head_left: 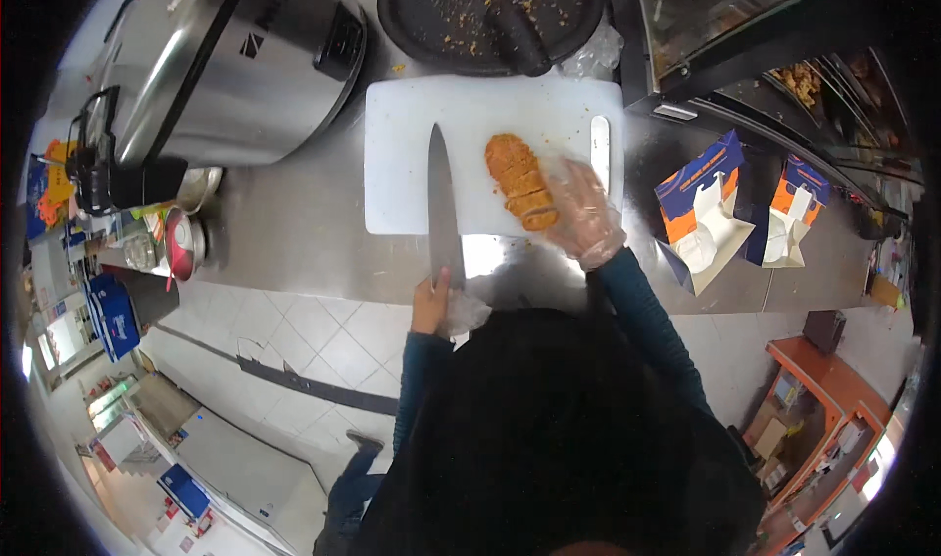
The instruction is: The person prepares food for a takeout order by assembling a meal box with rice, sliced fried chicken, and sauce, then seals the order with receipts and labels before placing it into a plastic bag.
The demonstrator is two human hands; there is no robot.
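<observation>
Left hand (431, 308): grip closed round knife (444, 198), pointing away over board (392, 188). Sliced cutlet (518, 178) lies near board's middle. Right hand (588, 218), gloved, at cutlet's right; cannot tell if grip is closed. Uneven push could scatter slices; knife swinging right could cut.

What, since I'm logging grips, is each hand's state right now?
Left hand: closed, holding the knife.
Right hand: gloved, at the sliced breaded cutlet; whether it grips cannot be told.
</observation>
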